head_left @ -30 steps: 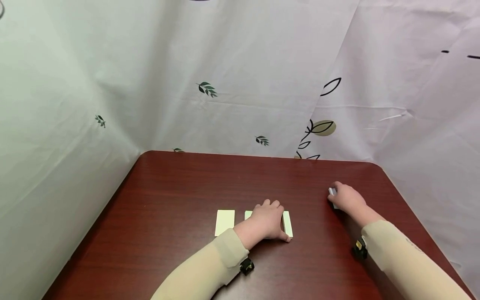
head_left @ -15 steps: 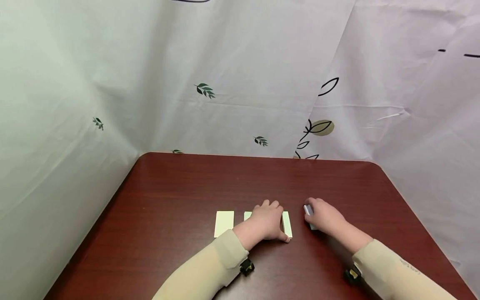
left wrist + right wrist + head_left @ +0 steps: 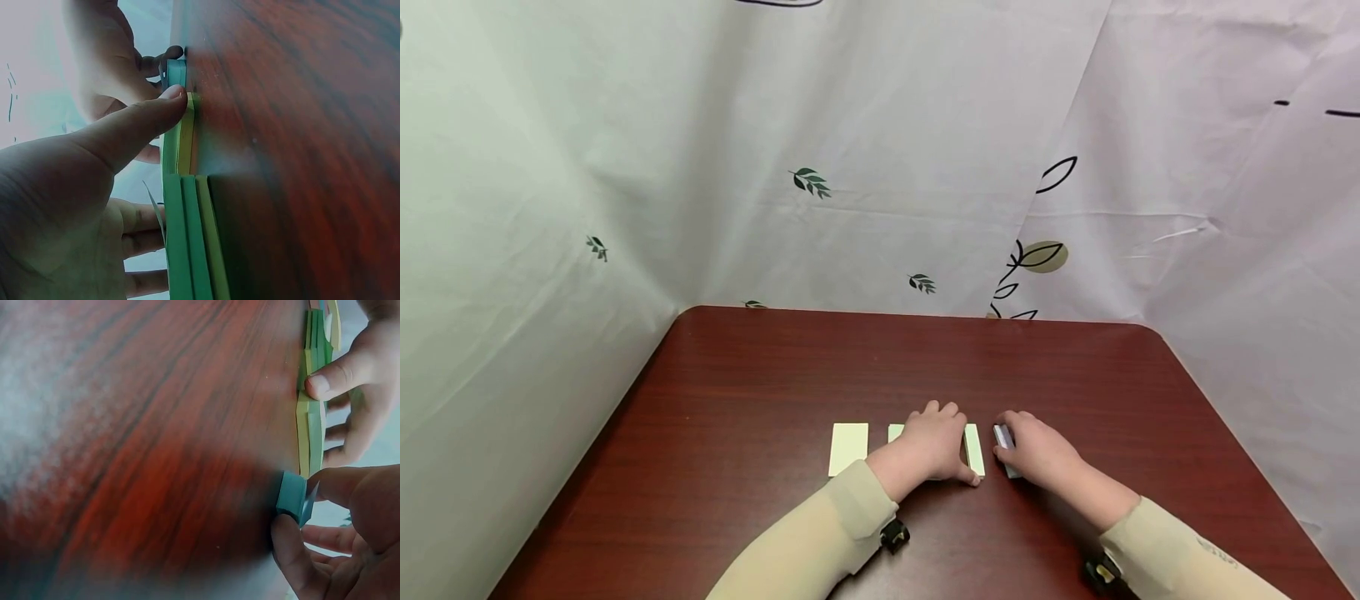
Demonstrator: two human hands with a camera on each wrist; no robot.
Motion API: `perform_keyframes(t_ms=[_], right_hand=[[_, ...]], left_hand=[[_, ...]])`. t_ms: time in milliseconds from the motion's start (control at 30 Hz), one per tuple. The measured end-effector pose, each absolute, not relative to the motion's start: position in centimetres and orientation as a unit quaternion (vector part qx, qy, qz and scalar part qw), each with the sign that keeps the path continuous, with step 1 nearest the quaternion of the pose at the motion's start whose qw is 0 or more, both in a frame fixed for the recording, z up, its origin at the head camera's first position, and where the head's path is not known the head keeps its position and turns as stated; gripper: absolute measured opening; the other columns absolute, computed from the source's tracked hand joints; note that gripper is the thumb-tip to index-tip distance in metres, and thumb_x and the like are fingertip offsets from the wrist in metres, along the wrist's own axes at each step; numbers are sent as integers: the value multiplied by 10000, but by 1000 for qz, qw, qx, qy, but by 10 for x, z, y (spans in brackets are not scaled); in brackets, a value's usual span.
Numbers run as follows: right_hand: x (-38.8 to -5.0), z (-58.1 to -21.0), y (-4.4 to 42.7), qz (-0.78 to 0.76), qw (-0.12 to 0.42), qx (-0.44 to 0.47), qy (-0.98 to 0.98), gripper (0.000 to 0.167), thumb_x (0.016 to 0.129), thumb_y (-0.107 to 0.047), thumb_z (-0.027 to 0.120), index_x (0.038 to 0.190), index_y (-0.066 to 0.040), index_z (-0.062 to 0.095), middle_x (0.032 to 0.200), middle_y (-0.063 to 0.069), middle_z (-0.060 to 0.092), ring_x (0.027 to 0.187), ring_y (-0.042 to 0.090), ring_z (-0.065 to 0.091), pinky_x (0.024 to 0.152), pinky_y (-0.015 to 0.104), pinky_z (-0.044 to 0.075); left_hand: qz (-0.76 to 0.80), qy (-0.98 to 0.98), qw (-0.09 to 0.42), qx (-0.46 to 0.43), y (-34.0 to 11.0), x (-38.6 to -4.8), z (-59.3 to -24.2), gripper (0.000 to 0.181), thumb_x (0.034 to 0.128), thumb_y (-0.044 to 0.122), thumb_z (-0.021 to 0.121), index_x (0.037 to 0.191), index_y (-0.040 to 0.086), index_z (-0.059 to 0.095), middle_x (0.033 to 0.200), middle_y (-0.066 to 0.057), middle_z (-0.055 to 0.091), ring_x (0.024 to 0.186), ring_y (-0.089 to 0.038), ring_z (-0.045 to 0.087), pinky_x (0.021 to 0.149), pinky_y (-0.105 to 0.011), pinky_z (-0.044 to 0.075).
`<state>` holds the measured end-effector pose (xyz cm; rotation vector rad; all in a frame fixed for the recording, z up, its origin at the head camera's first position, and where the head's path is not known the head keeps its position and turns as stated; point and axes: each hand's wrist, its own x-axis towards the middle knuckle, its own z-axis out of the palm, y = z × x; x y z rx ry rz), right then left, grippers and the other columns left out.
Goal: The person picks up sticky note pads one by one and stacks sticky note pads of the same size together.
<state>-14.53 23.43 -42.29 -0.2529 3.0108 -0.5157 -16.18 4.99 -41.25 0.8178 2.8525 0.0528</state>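
My left hand (image 3: pixel 928 442) spans the right stack of sticky note pads (image 3: pixel 973 450), thumb against the near edge and fingers at the far edge. In the right wrist view that stack shows yellow and pale green layers (image 3: pixel 310 434). Just right of it, a small gap away, my right hand (image 3: pixel 1037 452) pinches a small blue sticky note pad (image 3: pixel 291 494) between thumb and fingers, low over or on the table. One top sheet of the blue pad lifts slightly. A second stack (image 3: pixel 190 237), green with a yellow layer, lies partly beneath my left hand.
A pale yellow sticky note pad (image 3: pixel 848 448) lies at the left end of the row. All lie on a dark red wooden table (image 3: pixel 760 517). White cloth (image 3: pixel 880 125) with leaf prints hangs behind and beside the table.
My right hand has brought the blue sticky note pad leftward and nearer, from the table's right side to beside the right stack. The left hand has stayed in place.
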Motion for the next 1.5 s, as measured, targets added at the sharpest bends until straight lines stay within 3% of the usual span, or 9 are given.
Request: perform_keyframes(t_ms=[533, 867, 1500], right_hand=[[-146, -411, 229, -116, 56, -73, 989, 438, 776, -243, 808, 1109, -45, 604, 916, 77, 577, 715, 196, 550, 621, 406, 477], [-148, -412, 227, -96, 59, -79, 990, 360, 748, -127, 762, 1061, -47, 604, 861, 75, 582, 705, 209, 548, 613, 420, 471], [-145, -406, 225, -69, 59, -90, 992, 333, 730, -101, 732, 1025, -53, 587, 817, 68, 560, 668, 198, 522, 584, 403, 451]], left_hand=[[19, 958, 88, 274, 50, -162, -413, 815, 673, 723, 763, 1261, 183, 604, 1241, 49, 547, 1106, -204, 496, 841, -392, 482], [24, 958, 83, 274, 50, -161, -413, 804, 664, 722, 769, 1237, 179, 614, 1213, 50, 552, 1085, -201, 497, 828, -388, 479], [21, 958, 84, 273, 50, -161, -413, 798, 660, 720, 772, 1229, 183, 618, 1205, 49, 552, 1078, -202, 498, 824, -385, 479]])
